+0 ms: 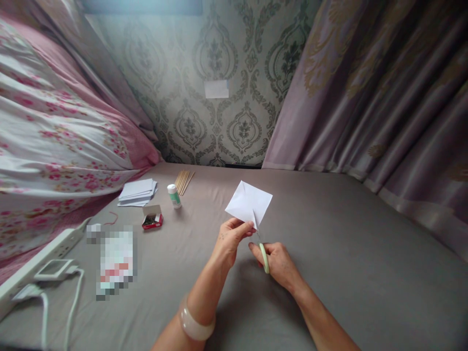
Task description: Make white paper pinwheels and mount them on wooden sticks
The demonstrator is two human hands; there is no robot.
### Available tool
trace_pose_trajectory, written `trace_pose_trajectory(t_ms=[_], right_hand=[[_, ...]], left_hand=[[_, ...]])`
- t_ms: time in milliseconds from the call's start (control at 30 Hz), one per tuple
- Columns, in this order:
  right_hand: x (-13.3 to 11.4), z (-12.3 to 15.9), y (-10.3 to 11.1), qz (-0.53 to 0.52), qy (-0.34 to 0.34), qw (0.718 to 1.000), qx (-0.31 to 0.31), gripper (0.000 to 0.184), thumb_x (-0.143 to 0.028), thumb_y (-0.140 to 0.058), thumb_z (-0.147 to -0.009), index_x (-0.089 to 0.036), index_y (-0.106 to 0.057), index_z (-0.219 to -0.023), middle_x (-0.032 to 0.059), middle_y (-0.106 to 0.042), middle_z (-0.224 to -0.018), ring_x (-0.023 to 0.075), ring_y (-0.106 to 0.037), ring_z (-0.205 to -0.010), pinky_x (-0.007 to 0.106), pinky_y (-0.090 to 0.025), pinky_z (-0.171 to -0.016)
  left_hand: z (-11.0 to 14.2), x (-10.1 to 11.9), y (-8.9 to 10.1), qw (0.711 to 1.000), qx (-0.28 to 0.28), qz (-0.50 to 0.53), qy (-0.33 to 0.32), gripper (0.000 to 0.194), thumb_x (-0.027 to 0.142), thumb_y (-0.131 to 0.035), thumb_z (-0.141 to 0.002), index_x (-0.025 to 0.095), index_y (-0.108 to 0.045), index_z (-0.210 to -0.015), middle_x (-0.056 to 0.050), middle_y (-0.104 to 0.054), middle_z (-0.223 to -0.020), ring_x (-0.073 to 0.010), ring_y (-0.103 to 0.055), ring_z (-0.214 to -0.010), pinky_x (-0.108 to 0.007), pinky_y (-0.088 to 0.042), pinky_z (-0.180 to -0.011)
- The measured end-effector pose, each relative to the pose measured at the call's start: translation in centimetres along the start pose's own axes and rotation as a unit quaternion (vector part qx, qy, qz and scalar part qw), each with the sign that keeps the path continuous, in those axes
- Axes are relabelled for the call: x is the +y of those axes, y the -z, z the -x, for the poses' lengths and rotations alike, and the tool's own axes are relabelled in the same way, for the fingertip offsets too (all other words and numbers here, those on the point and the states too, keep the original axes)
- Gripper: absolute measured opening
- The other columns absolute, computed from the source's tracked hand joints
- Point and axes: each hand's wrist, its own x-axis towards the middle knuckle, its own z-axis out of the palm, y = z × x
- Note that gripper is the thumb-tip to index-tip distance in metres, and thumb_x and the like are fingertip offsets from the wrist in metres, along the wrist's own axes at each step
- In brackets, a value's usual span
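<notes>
A square of white paper (245,197) is pinched at its lower edge by my left hand (232,238), thumb on top. It is held above the grey cloth with one corner pointing up. My right hand (276,261) grips scissors (265,257) by their pale green handles. The blades reach up to the paper's lower corner, close to my left thumb, and one blade lies over the sheet. How far the paper is cut there I cannot tell. My right fingers inside the handles are partly hidden.
On the grey cloth (358,253), to the left, are a stack of white paper (136,192), a glue stick (174,196), thin wooden sticks (184,182) and a small open red box (152,222) with dark bits. A power strip (60,251) with cables lies near a blurred item (116,258).
</notes>
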Motion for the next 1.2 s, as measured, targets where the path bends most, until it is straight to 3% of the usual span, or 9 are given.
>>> trace_pose_trajectory(t_ms=[500,633,767,833,1033,1200], right_hand=[[-0.2,0.0,-0.2,0.010,-0.016,1.000,0.005,0.051,-0.058,-0.052,-0.075,-0.019,-0.040,-0.045,-0.0029,-0.028,-0.048,0.0095,-0.032,-0.047,0.027,-0.023,-0.050],[-0.2,0.2,-0.2,0.002,-0.023,0.999,-0.035,0.047,-0.054,-0.051,-0.078,-0.019,-0.040,-0.049,-0.0033,-0.033,-0.049,0.0100,-0.034,-0.050,0.026,-0.025,-0.051],[0.2,0.2,0.4,0.009,0.018,0.997,-0.081,0.042,-0.051,-0.051,-0.079,-0.018,-0.048,-0.054,-0.0029,-0.040,-0.053,0.0113,-0.038,-0.055,0.025,-0.028,-0.053],[0.4,0.0,1.1,-0.016,0.032,0.998,-0.057,0.042,-0.052,-0.050,-0.080,-0.017,-0.053,-0.057,-0.0022,-0.043,-0.055,0.0118,-0.040,-0.056,0.026,-0.030,-0.054],[1.4,-1.0,3.5,-0.167,0.004,0.975,0.144,0.043,-0.059,-0.053,-0.081,-0.018,-0.059,-0.072,-0.0047,-0.040,-0.055,0.0112,-0.036,-0.053,0.026,-0.028,-0.052],[2.2,-1.3,4.2,-0.280,0.004,0.952,0.125,0.044,-0.055,-0.065,-0.075,-0.020,-0.046,-0.059,-0.0064,-0.035,-0.052,0.0093,-0.030,-0.050,0.025,-0.024,-0.049]], left_hand=[[-0.1,-0.1,0.2,1.000,0.002,0.007,0.002,0.029,0.026,-0.084,-0.050,0.012,-0.073,-0.073,-0.003,-0.068,-0.067,-0.0109,-0.060,-0.060,-0.023,-0.045,-0.062],[-0.1,0.0,0.2,1.000,-0.003,0.006,-0.004,0.031,0.026,-0.084,-0.050,0.012,-0.072,-0.075,-0.003,-0.068,-0.068,-0.0109,-0.059,-0.061,-0.023,-0.045,-0.062],[-0.6,0.0,0.6,0.999,0.021,0.021,-0.019,0.026,0.026,-0.082,-0.050,0.012,-0.069,-0.068,-0.002,-0.065,-0.063,-0.0098,-0.057,-0.058,-0.022,-0.044,-0.061],[-0.9,0.1,0.9,0.998,0.043,0.032,-0.031,0.023,0.025,-0.079,-0.050,0.013,-0.066,-0.063,0.001,-0.060,-0.057,-0.0080,-0.054,-0.055,-0.020,-0.042,-0.058],[-1.0,0.4,1.2,0.998,0.044,0.034,-0.011,0.017,0.023,-0.072,-0.049,0.015,-0.059,-0.058,0.003,-0.055,-0.059,-0.0071,-0.047,-0.055,-0.020,-0.041,-0.055],[-0.6,0.2,1.1,0.999,0.004,-0.017,0.033,0.012,0.022,-0.064,-0.049,0.016,-0.055,-0.057,0.005,-0.047,-0.057,-0.0081,-0.043,-0.055,-0.021,-0.039,-0.054]])
